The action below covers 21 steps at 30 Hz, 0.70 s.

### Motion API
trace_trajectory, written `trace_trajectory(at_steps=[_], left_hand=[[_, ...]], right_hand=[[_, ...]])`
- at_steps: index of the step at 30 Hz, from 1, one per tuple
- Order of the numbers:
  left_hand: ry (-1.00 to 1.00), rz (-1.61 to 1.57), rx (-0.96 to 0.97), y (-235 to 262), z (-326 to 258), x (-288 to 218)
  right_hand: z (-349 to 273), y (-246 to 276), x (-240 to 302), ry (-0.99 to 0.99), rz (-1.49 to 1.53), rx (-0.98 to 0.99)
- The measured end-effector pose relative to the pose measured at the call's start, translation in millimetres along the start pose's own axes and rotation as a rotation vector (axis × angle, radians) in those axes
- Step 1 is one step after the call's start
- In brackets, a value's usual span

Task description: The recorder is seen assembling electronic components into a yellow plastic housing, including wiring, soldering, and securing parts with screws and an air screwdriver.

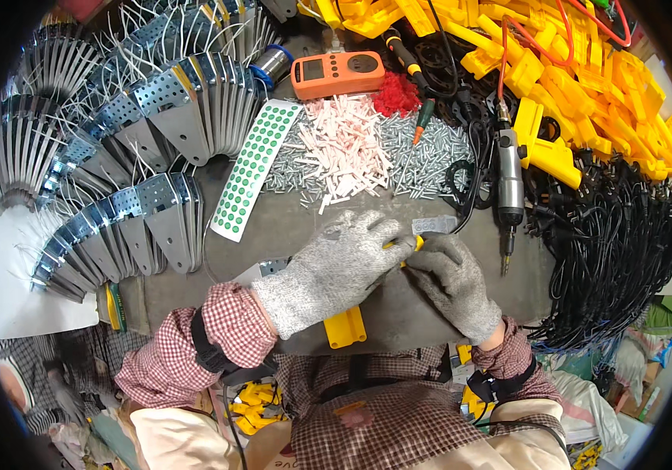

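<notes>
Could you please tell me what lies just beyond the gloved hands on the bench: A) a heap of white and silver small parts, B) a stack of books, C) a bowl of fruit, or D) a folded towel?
B is wrong, as are C and D: A, since the heap of white and silver small parts spreads across the bench directly beyond the left hand and right hand.

Both hands gloved, grey knit. Left hand (336, 266) lies over a yellow plastic part (345, 327) at bench edge, fingers curled w/ a small yellow bit at the tips. Right hand (452, 278) meets it, fingertips touching same bit. Just behind: pile of pink strips (344, 149) & small screws (430, 153), green dot-sticker sheet (254, 168) to the left, electric screwdriver (510, 184) at right.
</notes>
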State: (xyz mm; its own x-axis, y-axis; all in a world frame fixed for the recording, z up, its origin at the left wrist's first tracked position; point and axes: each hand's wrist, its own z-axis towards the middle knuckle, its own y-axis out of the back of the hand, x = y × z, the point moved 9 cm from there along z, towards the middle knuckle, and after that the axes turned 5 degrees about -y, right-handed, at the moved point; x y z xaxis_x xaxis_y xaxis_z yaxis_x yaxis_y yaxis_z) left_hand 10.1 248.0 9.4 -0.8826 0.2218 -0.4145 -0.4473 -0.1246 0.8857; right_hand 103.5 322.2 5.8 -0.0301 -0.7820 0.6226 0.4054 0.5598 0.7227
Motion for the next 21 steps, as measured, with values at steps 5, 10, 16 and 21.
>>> trace_trajectory(at_steps=[5,10,16,21], left_hand=[[0.178,-0.164,-0.008,0.0,-8.1,10.6],[0.485,0.163,0.109,39.2,-42.0,83.4],[0.054,0.505,0.36,14.7,-40.3,77.3],[-0.042,0.467,0.32,20.6,-39.7,76.8]], right_hand=[[-2.2,-8.7,-1.5,0.105,0.029,0.109],[1.9,-5.1,1.0,0.065,-0.004,0.048],[2.4,-12.1,-0.6,0.022,-0.09,0.049],[8.7,-9.9,5.2,0.012,-0.128,0.065]])
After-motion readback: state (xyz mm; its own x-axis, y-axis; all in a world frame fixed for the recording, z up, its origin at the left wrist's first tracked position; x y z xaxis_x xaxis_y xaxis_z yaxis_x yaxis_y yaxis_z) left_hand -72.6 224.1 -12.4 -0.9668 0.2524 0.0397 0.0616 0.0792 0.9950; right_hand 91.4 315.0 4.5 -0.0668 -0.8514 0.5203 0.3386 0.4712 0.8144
